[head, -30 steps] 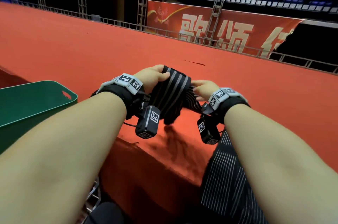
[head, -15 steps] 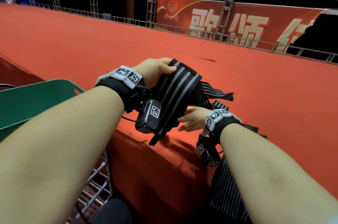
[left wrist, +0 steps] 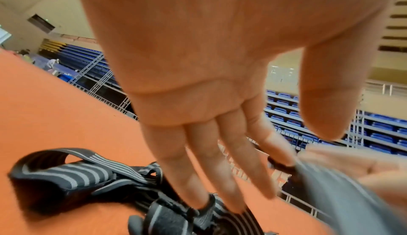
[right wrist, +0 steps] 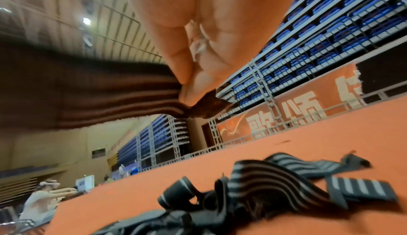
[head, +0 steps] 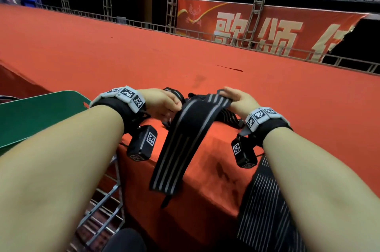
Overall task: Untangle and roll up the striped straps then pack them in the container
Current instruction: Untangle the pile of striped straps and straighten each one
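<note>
Black elastic with grey stripes is what I have in hand: from the head view, one strap [head: 185, 140] runs from my right hand [head: 236, 100] across toward my left hand [head: 162, 103] and hangs over the edge of the red table [head: 205, 56], its free end dangling. I judge I hold it up this way to draw it clear of the tangle before rolling. The green container [head: 41, 111] waits just left of my left forearm.

Through the left wrist camera, my left fingers [left wrist: 204, 165] are straight and spread, their tips touching the knotted pile of straps [left wrist: 72, 176] on the table; they curl round nothing.

Looking along the right wrist, thumb and fingers pinch the strap's end, which stretches away blurred to the left. Below lie the other straps, looped over one another, flat bands with woven stripes, limp and not yet rolled.
</note>
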The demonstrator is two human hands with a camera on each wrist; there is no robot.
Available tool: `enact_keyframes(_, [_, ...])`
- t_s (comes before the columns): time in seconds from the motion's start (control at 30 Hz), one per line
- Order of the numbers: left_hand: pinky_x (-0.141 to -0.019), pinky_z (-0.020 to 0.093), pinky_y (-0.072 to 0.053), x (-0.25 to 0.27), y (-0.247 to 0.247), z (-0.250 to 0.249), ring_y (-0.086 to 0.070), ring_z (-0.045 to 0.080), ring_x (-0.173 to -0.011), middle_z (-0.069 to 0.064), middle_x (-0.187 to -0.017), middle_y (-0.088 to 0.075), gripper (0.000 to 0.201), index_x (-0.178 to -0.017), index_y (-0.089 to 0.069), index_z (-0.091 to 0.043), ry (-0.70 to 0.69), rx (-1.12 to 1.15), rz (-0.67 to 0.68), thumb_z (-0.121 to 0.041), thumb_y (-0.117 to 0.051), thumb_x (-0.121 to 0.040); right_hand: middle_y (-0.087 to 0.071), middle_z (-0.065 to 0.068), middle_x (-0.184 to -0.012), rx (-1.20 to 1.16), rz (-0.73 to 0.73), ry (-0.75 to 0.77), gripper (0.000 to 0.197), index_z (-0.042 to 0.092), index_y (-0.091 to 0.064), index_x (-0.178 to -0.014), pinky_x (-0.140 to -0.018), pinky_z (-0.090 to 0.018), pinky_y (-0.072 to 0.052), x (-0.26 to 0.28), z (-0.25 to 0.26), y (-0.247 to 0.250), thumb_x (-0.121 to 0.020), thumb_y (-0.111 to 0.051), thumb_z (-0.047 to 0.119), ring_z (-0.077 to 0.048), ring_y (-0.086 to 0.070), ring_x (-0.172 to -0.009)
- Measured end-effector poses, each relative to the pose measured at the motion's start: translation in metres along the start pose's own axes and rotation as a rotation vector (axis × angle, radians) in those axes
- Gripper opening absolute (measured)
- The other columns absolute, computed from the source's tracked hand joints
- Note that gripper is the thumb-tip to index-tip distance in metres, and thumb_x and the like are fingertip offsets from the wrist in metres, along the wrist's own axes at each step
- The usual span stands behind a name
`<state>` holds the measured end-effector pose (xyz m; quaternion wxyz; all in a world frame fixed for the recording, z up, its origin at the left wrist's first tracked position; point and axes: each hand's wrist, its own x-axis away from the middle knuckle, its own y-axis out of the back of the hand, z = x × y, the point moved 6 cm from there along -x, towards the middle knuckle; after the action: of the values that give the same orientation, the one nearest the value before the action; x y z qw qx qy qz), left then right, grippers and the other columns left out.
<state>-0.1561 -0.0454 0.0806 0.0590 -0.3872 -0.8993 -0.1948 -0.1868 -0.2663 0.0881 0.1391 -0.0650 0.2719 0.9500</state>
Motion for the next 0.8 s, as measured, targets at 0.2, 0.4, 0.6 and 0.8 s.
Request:
enact_keyframes(0.2, [-0.066,0.024,-0.04,-0.014,0.0,-0.013,-0.053,0.011,-0.074,0.0,-0.093,-0.06,0.007,-0.092,-0.051,-0.018,-0.028,-0.015,-0.167,-0.024,-0.05,-0.096,-0.056,0.001,-0.131,-0.051,0.121,0.084,0.069,0.011,-0.039,-0.141,-0.067,-0.01,-0.042,-0.001,0.04,-0.008,-0.081,-0.034,-0.022,-0.006,-0.049,-0.105])
enact_keyframes(0.4, [-0.085,0.032,-0.045,-0.027,-0.009,-0.035,-0.053,0.015,-0.09,-0.001,-0.091,-0.055,0.012,-0.085,-0.05,-0.022,-0.133,-0.01,-0.294,-0.028,-0.051,-0.095,-0.064,-0.003,-0.12,-0.239,0.161,0.175,0.063,0.018,-0.053,-0.127,-0.086,-0.035,-0.049,0.006,0.059,-0.008,-0.077,-0.041,-0.018,-0.017,-0.055,-0.1])
enact_keyframes(0.6, [-0.077,0.032,-0.052,-0.026,-0.002,-0.044,-0.06,0.02,-0.088,0.006,-0.093,-0.062,0.011,-0.084,-0.052,-0.016,-0.251,0.019,-0.314,-0.016,-0.052,-0.095,-0.052,-0.007,-0.135,-0.21,0.151,0.198,0.054,0.016,-0.045,-0.135,-0.064,-0.011,-0.045,0.014,0.061,0.003,-0.089,-0.042,-0.013,0.009,-0.058,-0.069])
enact_keyframes(0.8, [-0.095,0.046,-0.049,-0.018,0.001,-0.047,-0.063,0.026,-0.093,0.008,-0.097,-0.065,0.011,-0.081,-0.055,-0.019,-0.281,-0.069,-0.307,-0.016,-0.058,-0.091,-0.055,-0.008,-0.126,-0.414,-0.08,0.098,0.057,0.007,-0.038,-0.14,-0.081,-0.025,-0.052,0.004,0.049,0.017,-0.088,-0.058,-0.002,-0.012,-0.058,-0.103])
